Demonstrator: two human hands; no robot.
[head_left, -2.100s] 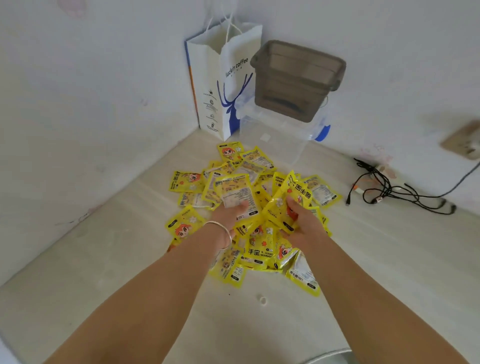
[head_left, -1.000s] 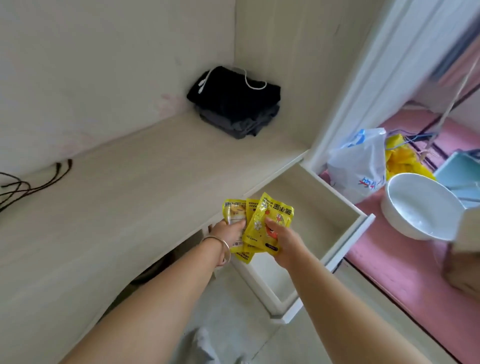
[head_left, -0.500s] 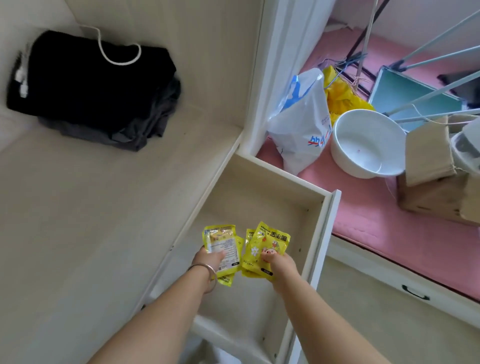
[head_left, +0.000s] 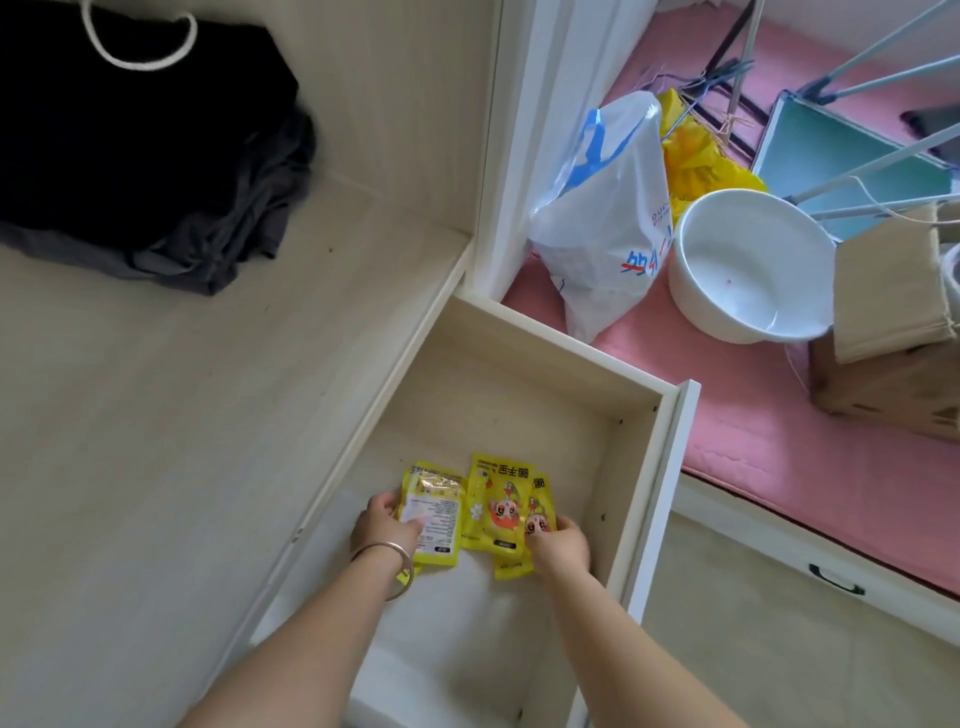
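Yellow snack packets (head_left: 491, 512) lie fanned out low in the open drawer (head_left: 670, 467), at the lower middle of the frame; whether they touch its floor I cannot tell. The left hand (head_left: 387, 525) pinches the leftmost packet by its side edge. The right hand (head_left: 558, 543) curls round the lower corners of the others. They look light, thin and floppy, with slick foil that could slide apart, so gripping the sealed edges seems safest.

"手宝" on yellow packets (head_left: 496, 512)
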